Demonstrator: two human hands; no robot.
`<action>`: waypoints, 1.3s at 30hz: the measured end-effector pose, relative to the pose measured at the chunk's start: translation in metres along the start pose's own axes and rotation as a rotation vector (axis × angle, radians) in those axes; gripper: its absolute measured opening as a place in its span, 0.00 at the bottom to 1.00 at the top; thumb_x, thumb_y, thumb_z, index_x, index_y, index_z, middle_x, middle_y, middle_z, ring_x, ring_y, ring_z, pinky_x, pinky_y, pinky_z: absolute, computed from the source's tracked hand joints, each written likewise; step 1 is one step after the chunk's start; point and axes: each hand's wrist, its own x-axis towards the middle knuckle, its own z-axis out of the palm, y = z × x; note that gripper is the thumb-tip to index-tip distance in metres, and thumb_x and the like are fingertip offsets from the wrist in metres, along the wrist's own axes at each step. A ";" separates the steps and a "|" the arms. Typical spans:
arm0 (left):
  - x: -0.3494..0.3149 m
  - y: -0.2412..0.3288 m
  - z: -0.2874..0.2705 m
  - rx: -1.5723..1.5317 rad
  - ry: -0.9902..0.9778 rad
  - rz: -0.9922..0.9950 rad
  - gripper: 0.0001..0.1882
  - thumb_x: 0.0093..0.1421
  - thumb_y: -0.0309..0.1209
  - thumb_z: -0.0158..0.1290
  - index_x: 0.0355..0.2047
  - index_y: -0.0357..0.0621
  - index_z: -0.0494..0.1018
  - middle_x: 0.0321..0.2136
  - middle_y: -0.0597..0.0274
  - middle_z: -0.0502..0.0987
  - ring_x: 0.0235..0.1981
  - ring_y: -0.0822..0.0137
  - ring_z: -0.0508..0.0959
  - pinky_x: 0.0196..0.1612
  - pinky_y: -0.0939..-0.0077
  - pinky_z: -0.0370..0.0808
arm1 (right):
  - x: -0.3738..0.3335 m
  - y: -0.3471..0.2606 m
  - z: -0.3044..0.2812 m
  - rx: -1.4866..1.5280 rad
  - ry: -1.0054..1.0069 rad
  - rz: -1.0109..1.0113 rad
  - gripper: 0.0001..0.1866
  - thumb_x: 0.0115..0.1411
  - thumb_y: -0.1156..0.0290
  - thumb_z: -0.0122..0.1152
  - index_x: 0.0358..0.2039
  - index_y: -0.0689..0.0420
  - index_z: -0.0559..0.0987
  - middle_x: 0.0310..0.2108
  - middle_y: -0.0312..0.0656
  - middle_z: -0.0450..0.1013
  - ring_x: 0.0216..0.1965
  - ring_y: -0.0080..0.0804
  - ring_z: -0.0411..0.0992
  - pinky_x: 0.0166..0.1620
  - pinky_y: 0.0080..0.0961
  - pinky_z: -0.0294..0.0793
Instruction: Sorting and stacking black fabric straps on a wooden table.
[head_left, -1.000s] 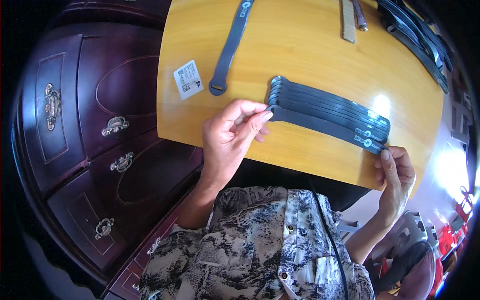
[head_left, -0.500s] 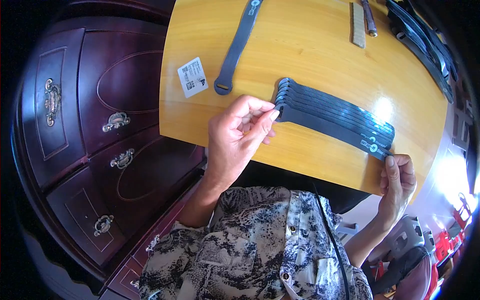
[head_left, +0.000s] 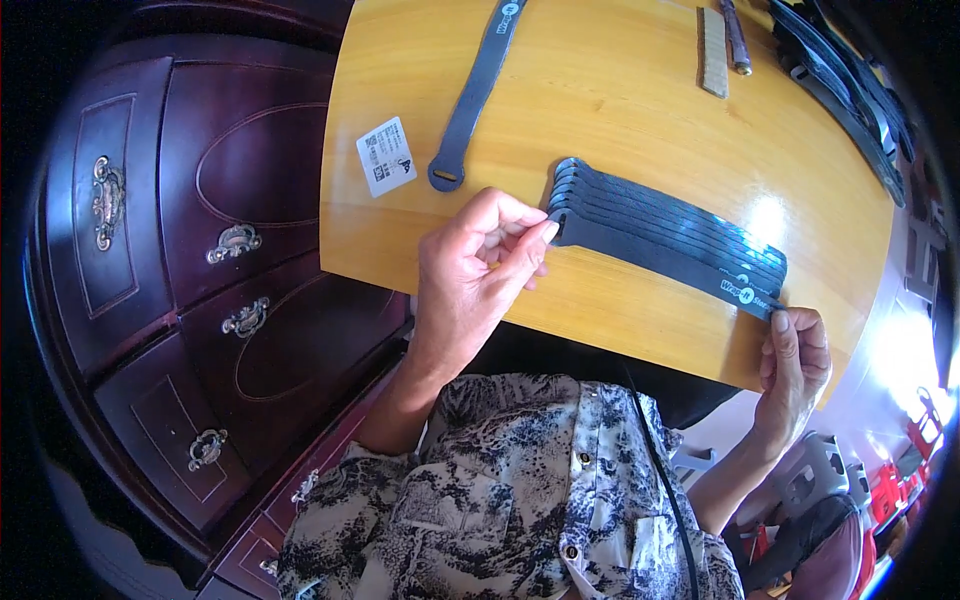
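Observation:
Several dark grey straps [head_left: 670, 220] lie overlapped in a fanned row on the yellow wooden table. The nearest strap [head_left: 650, 262] has pale printing toward its right end. My left hand [head_left: 480, 265] pinches this strap's left end, by the slotted tip, between thumb and forefinger. At the other end my right hand [head_left: 795, 360] grips the strap's right tip. Farther left, a separate dark strap [head_left: 470, 110] with a rounded, slotted end lies by itself, running to the far edge of view.
A white printed card [head_left: 385, 156] rests near the table's left side. A tan strip [head_left: 713, 55] and a purple-brown rod [head_left: 738, 40] lie at the back. Black straps or bags [head_left: 850, 95] are heaped at the far right. Dark red wooden cabinets [head_left: 235, 160] stand to the left.
Almost nothing differs. The nearest strap sits slightly closer over the row behind it, and both hands keep hold of its ends.

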 end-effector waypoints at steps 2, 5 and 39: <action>0.000 0.000 0.000 0.004 0.000 -0.001 0.04 0.59 0.22 0.56 0.31 0.36 0.72 0.23 0.66 0.76 0.22 0.79 0.77 0.22 0.86 0.74 | 0.000 0.000 0.001 -0.006 0.007 -0.002 0.08 0.60 0.66 0.63 0.28 0.56 0.75 0.16 0.28 0.65 0.13 0.09 0.55 0.15 0.09 0.46; -0.001 -0.001 -0.001 -0.001 -0.001 0.006 0.04 0.60 0.23 0.55 0.31 0.36 0.72 0.22 0.65 0.76 0.22 0.79 0.77 0.22 0.86 0.74 | 0.001 0.001 0.001 -0.008 0.010 -0.013 0.08 0.60 0.66 0.63 0.28 0.55 0.75 0.16 0.28 0.65 0.13 0.09 0.55 0.15 0.09 0.47; -0.003 -0.001 0.003 0.049 0.013 0.049 0.03 0.59 0.21 0.55 0.29 0.37 0.72 0.20 0.67 0.74 0.20 0.82 0.74 0.20 0.88 0.70 | 0.002 0.006 0.002 0.015 0.022 -0.058 0.08 0.60 0.66 0.62 0.29 0.55 0.76 0.16 0.27 0.64 0.13 0.09 0.53 0.15 0.08 0.45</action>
